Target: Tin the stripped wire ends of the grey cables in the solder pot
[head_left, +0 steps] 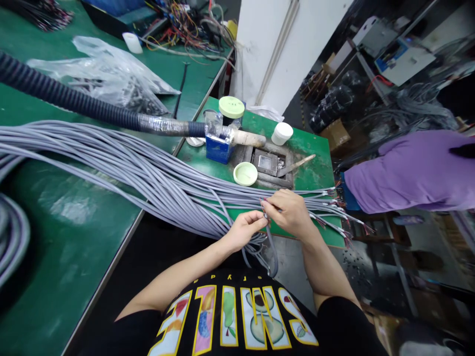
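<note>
Close together in front of my chest, both hands work at the stripped end of one grey cable (270, 242). My left hand (247, 228) pinches the cable just below its bared wires. With thumb and fingertips closed, my right hand (287, 210) grips the thin coloured wires (264, 201) at that end; some are hidden by the fingers. A thick bundle of grey cables (148, 168) runs from the left across the green table, passing behind my hands. Its stripped ends (337, 202), with reddish wires showing, lie at the right edge.
Beyond the cables sits a solder pot (265, 162) with a flat stick (297, 164) across it. Around it are a light green lid (245, 174), a white jar (282, 133) and a blue box (218, 148) under a black hose (92, 106). A person in purple (411, 173) is at the right.
</note>
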The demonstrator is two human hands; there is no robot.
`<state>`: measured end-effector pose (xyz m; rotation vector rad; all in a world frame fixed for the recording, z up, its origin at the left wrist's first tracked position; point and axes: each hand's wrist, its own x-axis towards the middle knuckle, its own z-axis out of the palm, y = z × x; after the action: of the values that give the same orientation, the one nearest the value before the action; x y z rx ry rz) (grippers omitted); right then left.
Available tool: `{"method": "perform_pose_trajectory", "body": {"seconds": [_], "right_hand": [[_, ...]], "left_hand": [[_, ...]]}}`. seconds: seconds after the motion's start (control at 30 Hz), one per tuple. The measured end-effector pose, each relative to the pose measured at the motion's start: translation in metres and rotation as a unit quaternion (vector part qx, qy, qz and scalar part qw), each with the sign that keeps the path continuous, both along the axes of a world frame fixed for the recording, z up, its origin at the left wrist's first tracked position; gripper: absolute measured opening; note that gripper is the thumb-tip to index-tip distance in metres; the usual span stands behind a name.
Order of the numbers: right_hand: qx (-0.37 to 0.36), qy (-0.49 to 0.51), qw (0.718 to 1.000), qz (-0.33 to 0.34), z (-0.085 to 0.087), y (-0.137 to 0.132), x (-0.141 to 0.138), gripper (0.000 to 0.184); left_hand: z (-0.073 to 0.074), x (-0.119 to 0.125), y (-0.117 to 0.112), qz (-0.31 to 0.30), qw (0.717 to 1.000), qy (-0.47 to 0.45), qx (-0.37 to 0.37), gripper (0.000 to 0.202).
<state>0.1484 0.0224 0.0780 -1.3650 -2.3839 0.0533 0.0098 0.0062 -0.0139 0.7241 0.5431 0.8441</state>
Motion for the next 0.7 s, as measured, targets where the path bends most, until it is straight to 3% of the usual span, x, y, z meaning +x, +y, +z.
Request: {"method": "perform_pose_trajectory", "body": {"seconds": [0.13, 0.3, 0.4, 0.57, 0.7], "right_hand": [[-0.04, 0.131, 0.99, -0.041, -0.004, -0.005, 0.008, 0.031], [-0.004, 0.203, 0.976, -0.073, -0.015, -0.014, 0.017, 0.017], [0.019, 0.214, 0.976, -0.041, -0.023, -0.018, 0.021, 0.014], [0.021, 0.202, 0.977, 0.065, -0.038, -0.025, 0.022, 0.034], [0.026, 0.168, 0.981, 0.092, -0.053, -0.028, 0.014, 0.036]], "left_hand": [[-0.004, -0.006, 0.003, 0.034, 0.999, -0.005, -0.021, 0.029], [-0.005, -0.009, 0.004, 0.031, 0.997, -0.023, -0.07, 0.032], [-0.003, -0.01, 0.006, 0.028, 0.994, -0.046, -0.099, 0.032], [0.004, -0.011, 0.011, 0.023, 0.987, -0.091, -0.127, 0.029], [0.011, -0.01, 0.014, 0.005, 0.98, -0.13, -0.15, 0.029]]}}
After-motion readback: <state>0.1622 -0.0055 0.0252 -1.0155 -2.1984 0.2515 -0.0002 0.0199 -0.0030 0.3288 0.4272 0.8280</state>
